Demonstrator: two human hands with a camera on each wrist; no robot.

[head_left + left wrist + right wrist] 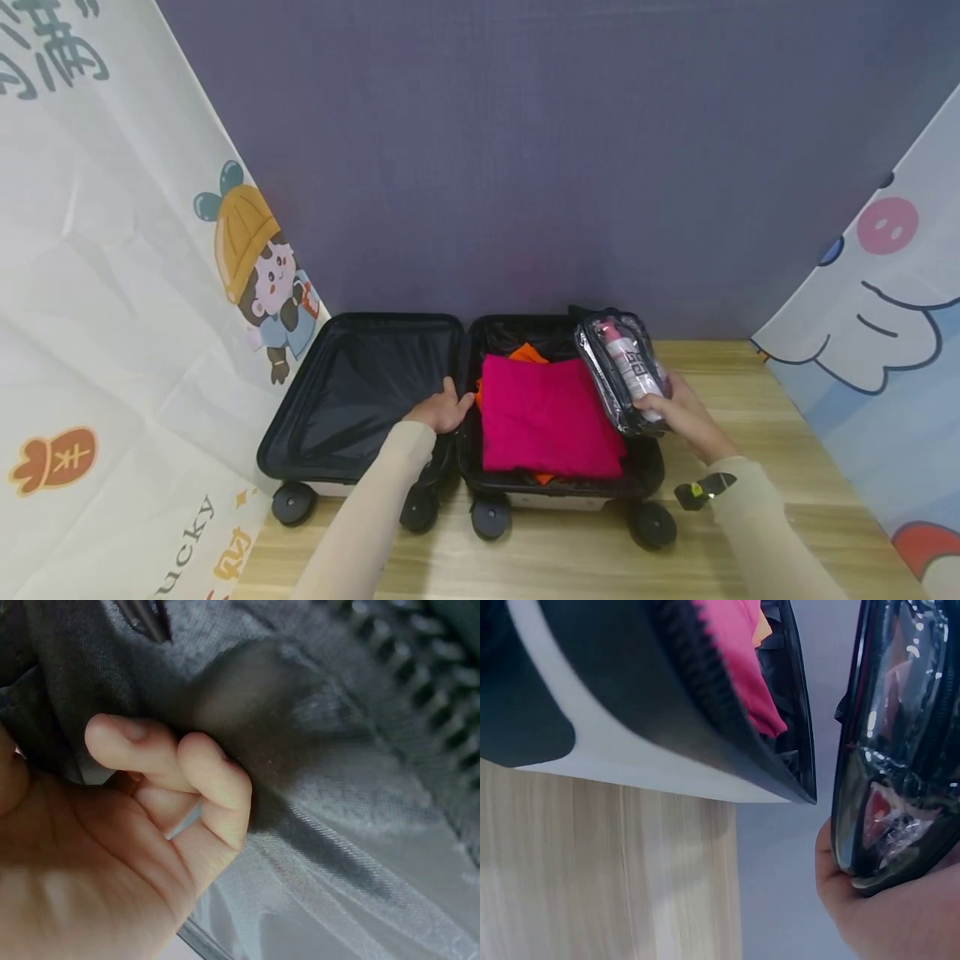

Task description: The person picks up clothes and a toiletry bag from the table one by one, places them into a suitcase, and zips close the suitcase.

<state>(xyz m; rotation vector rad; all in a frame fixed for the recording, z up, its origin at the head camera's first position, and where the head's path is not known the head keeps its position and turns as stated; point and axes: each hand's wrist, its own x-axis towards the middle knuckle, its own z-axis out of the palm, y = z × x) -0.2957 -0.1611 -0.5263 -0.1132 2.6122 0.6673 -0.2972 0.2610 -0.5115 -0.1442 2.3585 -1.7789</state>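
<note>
My right hand (686,417) grips a clear toiletry bag (624,367) with black trim by its lower right side. A bottle with a pink cap shows through the plastic. In the head view the bag overlaps the right edge of the open suitcase (558,482); the right wrist view has the bag (900,750) up beside that rim. Folded magenta cloth (551,417) lies in this suitcase half, over orange fabric (528,353). Near the seam between the halves is my left hand (441,410), its fingers (214,784) loosely bent beside the dark lining, holding nothing.
The left suitcase half (360,392) lies open with black lining. Black wheels (491,517) face the near side of the wooden surface (555,567). A grey-purple wall (525,167) stands behind, and printed sheets (112,250) hang at both sides.
</note>
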